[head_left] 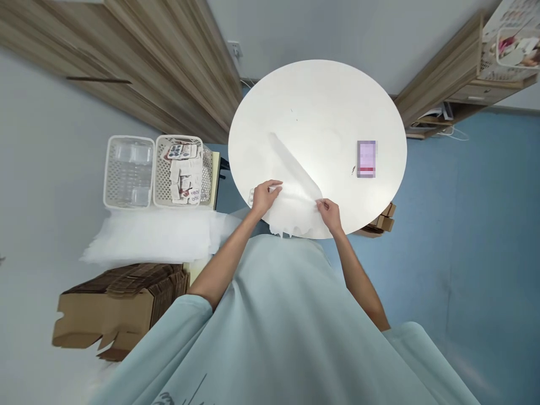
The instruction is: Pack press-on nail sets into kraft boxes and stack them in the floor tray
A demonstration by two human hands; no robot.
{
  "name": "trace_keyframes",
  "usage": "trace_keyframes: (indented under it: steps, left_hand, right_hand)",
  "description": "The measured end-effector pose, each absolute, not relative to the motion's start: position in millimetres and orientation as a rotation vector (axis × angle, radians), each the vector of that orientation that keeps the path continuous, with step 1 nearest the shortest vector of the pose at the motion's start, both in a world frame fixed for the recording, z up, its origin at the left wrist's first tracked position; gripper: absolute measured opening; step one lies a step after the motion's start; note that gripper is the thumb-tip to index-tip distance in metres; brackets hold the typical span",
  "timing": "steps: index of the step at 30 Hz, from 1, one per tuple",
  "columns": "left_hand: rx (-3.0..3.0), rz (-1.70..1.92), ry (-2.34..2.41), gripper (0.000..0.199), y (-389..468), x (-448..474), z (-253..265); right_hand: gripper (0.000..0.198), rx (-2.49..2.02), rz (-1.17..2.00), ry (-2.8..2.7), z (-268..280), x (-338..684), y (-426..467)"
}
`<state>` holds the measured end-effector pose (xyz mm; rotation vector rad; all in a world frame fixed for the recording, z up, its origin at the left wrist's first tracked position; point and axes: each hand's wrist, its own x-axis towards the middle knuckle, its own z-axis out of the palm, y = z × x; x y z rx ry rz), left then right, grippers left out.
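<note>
A thin, translucent white sheet (291, 216) lies on the round white table (320, 90), with its ragged lower edge hanging at the near rim. One part of it is folded over or raised in a long diagonal strip. My left hand (265, 198) pinches the sheet near its left side. The right corner is held between the thumb and fingertips of my right hand (329, 215). Just left of my left hand, partly covered by it, is a small white item with dark marks (251, 197).
On the table's right lies a blurred purple rectangular object (366, 159). At left stand a basket of printed cards (157, 174), a basket with clear plastic containers (106, 174), a stack of white sheets (147, 236) and flattened cardboard boxes (105, 315). Wooden cabinets (177, 62) rise behind.
</note>
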<state>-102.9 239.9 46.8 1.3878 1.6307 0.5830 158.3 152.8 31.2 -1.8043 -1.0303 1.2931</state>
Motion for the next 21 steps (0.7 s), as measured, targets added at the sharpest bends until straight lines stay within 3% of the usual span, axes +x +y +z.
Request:
trace_keyframes:
  steps: [7,17,21]
  left_hand:
    - [1.448,0.476,1.605,0.031,255,-115,31]
    - [1.876,0.189,1.514,0.069,230,-196,12]
    - [1.908,0.132,1.504,0.073,213,-203,7]
  right_hand:
    - [0.046,-1.932,1.387,-0.813,5,170,147]
    - [0.039,-2.092,1.217,-0.995,-9,178,158]
    - [0.033,-2.126,1.18,-1.022,-11,181,168]
